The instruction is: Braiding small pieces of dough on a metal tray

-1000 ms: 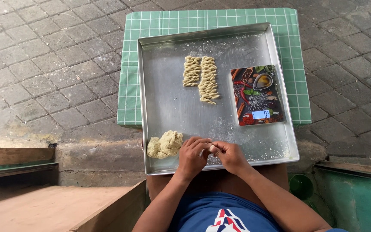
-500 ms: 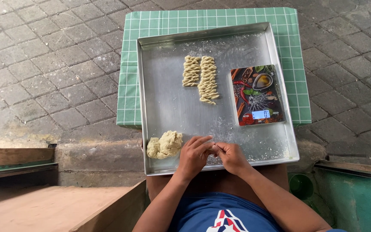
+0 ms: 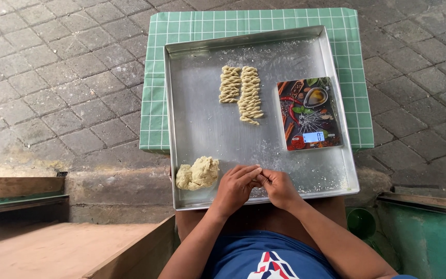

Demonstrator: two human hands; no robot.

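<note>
- Fingertips of my left hand (image 3: 235, 186) and right hand (image 3: 280, 187) meet, pinched together on something too small to make out, over the metal tray's (image 3: 202, 124) near edge.
- Dough lump (image 3: 198, 173) sits just left of my left hand.
- Twisted dough pieces (image 3: 241, 92) lie farther up, beside the kitchen scale (image 3: 309, 113).

A flat rectangular kitchen scale (image 3: 309, 113) lies right of centre in the frame, printed with red, green and dark food pictures, with a small pale-blue screen (image 3: 313, 137) near its lower edge.
</note>
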